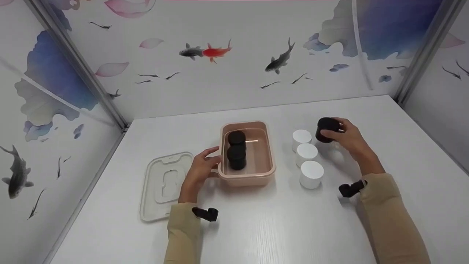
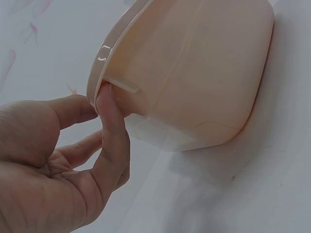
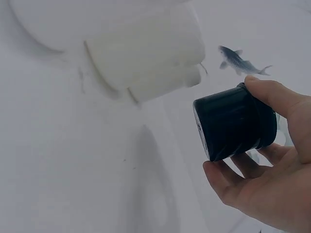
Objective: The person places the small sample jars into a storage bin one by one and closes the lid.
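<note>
A pink plastic box (image 1: 247,181) stands on the table with two black jars (image 1: 237,157) upright along its left side. My left hand (image 1: 200,169) pinches the box's left rim; the left wrist view shows the thumb at the rim's outer edge and a fingertip tucked beneath it. To the right, my right hand (image 1: 348,137) grips another black jar (image 1: 327,129) between thumb and fingers. That same black jar (image 3: 235,124) appears lifted off the table in the right wrist view. Left of my right hand, several white jars (image 1: 311,175) stand in a row.
A translucent lid (image 1: 165,183) lies flat on the table left of the box, partly covered by my left hand and forearm. White panels printed with fish (image 1: 280,60) rise behind and beside the white table (image 1: 271,227).
</note>
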Motion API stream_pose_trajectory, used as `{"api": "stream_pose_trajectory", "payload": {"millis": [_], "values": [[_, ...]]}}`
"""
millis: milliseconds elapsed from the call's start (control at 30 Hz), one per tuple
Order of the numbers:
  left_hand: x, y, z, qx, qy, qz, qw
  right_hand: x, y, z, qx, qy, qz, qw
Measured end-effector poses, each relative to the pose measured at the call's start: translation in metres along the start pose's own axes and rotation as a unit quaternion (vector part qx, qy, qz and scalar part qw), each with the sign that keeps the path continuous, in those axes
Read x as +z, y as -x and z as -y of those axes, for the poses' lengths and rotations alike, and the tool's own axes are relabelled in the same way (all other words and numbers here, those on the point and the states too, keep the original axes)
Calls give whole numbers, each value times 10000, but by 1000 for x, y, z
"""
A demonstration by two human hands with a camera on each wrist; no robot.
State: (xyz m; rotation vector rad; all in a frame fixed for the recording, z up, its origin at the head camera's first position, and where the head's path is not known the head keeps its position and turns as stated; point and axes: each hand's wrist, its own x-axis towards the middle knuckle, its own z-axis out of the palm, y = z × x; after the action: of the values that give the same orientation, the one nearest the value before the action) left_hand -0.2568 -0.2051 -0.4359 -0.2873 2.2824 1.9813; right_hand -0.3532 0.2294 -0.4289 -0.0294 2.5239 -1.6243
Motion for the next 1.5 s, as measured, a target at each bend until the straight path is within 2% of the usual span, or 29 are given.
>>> {"api": "stream_pose_trajectory", "payload": {"millis": [400,533,700,1067,1500], "values": [[-1,-1,0,-38,-69,-28,10000,7,23,42,-640,-372,-39,9972],[0,0,1,-29,-131,-23,9999,12,29,52,-704,-330,-12,9970],[0,0,1,-13,2,3,10000,20,36,63,-762,-256,88,9967],[1,-1,0,-90,-55,-85,9999,48,57,87,-941,255,276,9949],[0,0,-1,-89,-41,-30,9999,82,65,97,-1240,317,876,9879]]}}
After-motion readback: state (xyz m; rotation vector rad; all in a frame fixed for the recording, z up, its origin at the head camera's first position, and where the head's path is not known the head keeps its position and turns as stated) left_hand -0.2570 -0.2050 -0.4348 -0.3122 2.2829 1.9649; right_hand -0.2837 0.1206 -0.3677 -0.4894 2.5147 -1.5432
